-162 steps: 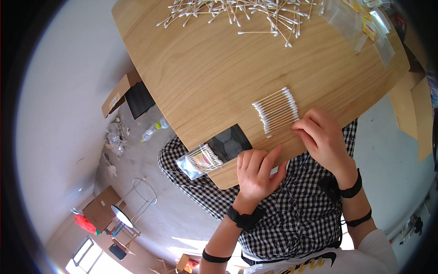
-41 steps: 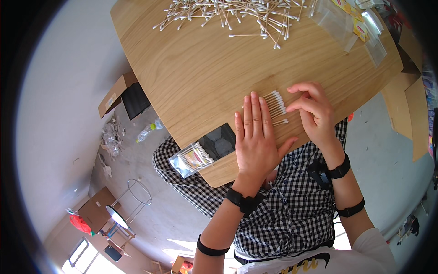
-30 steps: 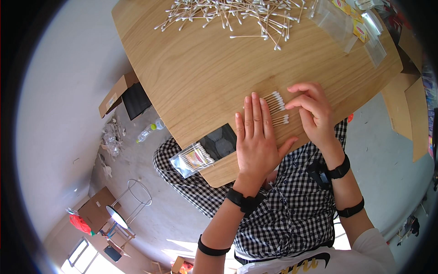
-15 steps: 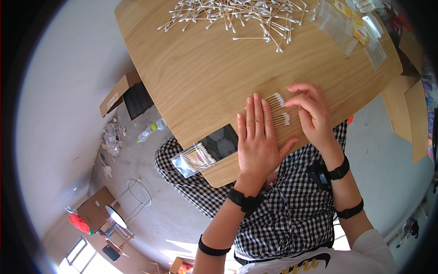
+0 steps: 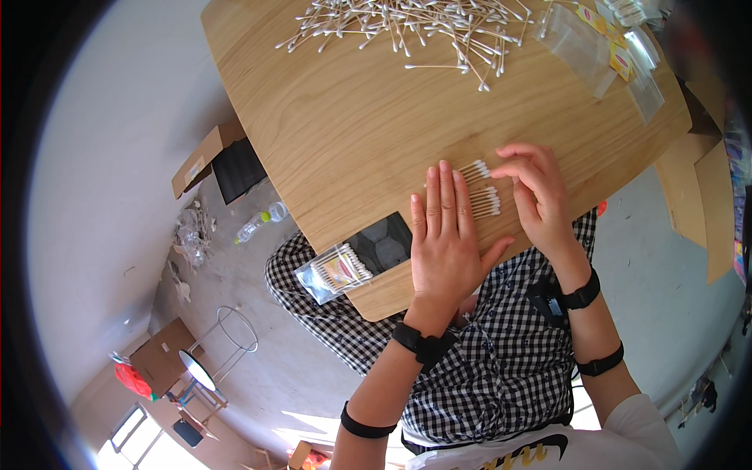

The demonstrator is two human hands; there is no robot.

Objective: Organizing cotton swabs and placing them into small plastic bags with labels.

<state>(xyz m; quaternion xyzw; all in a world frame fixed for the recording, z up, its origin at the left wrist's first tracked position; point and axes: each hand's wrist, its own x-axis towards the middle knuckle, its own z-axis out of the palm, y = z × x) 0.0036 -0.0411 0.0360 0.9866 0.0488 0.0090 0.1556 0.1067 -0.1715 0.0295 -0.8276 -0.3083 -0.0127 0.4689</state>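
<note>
My left hand [image 5: 445,235] lies flat on the wooden table with its fingers stretched out. It covers the middle of a row of cotton swabs [image 5: 484,202], whose white tips stick out to its right in two small groups. Beside those tips is my right hand [image 5: 539,192], its fingers bent and apart, holding nothing. Its index fingertip is at the tips of the farther group; whether it touches them I cannot tell. To the left of my left hand, a clear bag of cotton swabs with a yellow label [image 5: 338,272] lies at the table edge beside a dark panel [image 5: 381,244].
A heap of loose cotton swabs [image 5: 407,23] spreads along the far side of the wooden table [image 5: 345,117]. Clear plastic bags [image 5: 576,47] and yellow cards [image 5: 620,60] lie at the far right. Cardboard boxes [image 5: 693,188] stand beside the table; bottles [image 5: 254,225] lie on the floor.
The gap between the two groups of swab tips has shifted: the nearer group looks wider and the farther one narrower. Both hands stay nearly in place.
</note>
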